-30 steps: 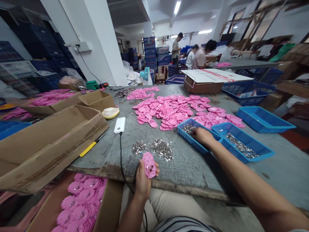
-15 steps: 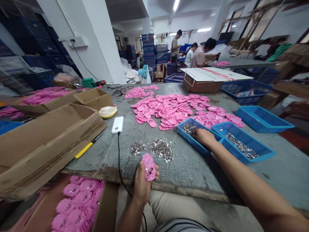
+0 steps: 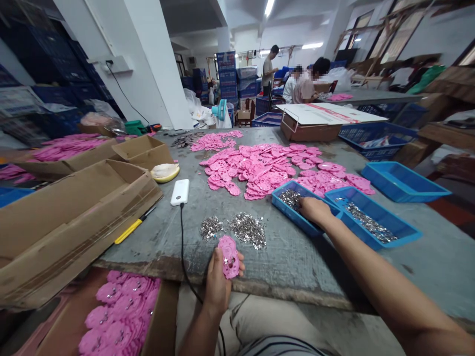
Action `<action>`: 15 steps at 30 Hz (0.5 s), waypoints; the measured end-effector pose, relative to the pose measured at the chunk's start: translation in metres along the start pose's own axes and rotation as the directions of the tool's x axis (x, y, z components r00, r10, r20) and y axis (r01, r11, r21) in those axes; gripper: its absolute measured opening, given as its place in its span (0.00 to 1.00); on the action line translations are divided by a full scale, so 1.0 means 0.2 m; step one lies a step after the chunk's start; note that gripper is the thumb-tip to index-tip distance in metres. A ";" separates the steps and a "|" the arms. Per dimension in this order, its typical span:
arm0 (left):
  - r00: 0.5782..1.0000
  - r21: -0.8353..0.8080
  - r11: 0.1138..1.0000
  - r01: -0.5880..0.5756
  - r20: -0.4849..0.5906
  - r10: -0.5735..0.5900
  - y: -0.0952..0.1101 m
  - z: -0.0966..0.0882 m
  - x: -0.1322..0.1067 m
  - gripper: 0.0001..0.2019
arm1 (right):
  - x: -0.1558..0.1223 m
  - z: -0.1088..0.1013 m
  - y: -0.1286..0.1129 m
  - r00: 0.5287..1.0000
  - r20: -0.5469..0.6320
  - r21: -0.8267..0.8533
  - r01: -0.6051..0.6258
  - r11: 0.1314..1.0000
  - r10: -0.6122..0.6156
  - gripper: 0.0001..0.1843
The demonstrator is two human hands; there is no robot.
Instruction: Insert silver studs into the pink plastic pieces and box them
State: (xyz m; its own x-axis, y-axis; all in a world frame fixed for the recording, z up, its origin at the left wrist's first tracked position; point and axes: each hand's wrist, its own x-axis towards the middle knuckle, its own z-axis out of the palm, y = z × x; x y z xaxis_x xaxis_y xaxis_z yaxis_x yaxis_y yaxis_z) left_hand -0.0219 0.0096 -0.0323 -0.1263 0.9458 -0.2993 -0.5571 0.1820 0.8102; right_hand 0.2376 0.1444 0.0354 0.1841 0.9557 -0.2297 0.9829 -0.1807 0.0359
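Note:
My left hand (image 3: 218, 280) grips a flat pink plastic piece (image 3: 229, 256) at the near edge of the grey table (image 3: 289, 257), fingers wrapped round it. My right hand (image 3: 313, 208) reaches into a blue tray (image 3: 285, 210) of small silvery metal parts (image 3: 290, 197); its fingertips are curled down into the parts and what they hold is hidden. Two loose heaps of the same silvery parts (image 3: 248, 229) lie on the table just beyond my left hand. A large spread of pink pieces (image 3: 267, 170) covers the table's middle.
A second blue tray (image 3: 374, 222) with metal parts sits right of my hand, a third (image 3: 404, 183) farther right. A white power bank (image 3: 180, 192) with cable, a yellow knife (image 3: 131, 228), open cardboard boxes (image 3: 74, 212), a box of pink pieces (image 3: 118, 311) below. People sit at a far table.
Almost nothing has moved. The view has shifted slightly; my left hand still holds the pink piece and my right hand stays in the blue tray.

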 end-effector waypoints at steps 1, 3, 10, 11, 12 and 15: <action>1.000 -0.001 1.000 0.001 -0.002 -0.001 0.00 0.00 0.00 0.32 | 0.00 0.00 0.00 1.000 -0.007 0.005 0.000 1.000 0.000 0.16; 1.000 -0.006 1.000 0.001 -0.007 -0.001 0.00 0.00 -0.01 0.32 | 0.01 0.00 0.00 1.000 -0.027 0.015 -0.002 1.000 0.002 0.17; 1.000 -0.014 1.000 0.015 -0.015 -0.016 0.01 0.01 -0.02 0.32 | 0.02 -0.02 0.02 0.996 -0.094 0.052 0.010 0.999 -0.005 0.16; 1.000 -0.012 1.000 0.019 -0.014 -0.019 0.02 0.01 -0.02 0.32 | 0.02 -0.02 0.03 0.995 -0.103 0.063 0.016 0.998 -0.009 0.16; 1.000 -0.009 1.000 0.021 -0.012 -0.021 0.02 0.02 -0.02 0.32 | 0.02 -0.02 0.03 0.994 -0.112 0.076 0.022 0.997 -0.013 0.16; 1.000 0.006 1.000 0.015 -0.013 -0.015 0.03 0.01 -0.02 0.32 | 0.01 -0.04 0.05 0.990 -0.141 0.128 0.033 0.991 -0.015 0.14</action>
State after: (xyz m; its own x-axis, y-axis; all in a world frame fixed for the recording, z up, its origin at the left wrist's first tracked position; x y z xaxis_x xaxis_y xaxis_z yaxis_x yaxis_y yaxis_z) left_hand -0.0222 0.0078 -0.0251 -0.1287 0.9394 -0.3179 -0.5539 0.1978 0.8087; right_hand 0.2481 0.1472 0.0434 0.1688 0.9815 -0.0904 0.9794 -0.1773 -0.0962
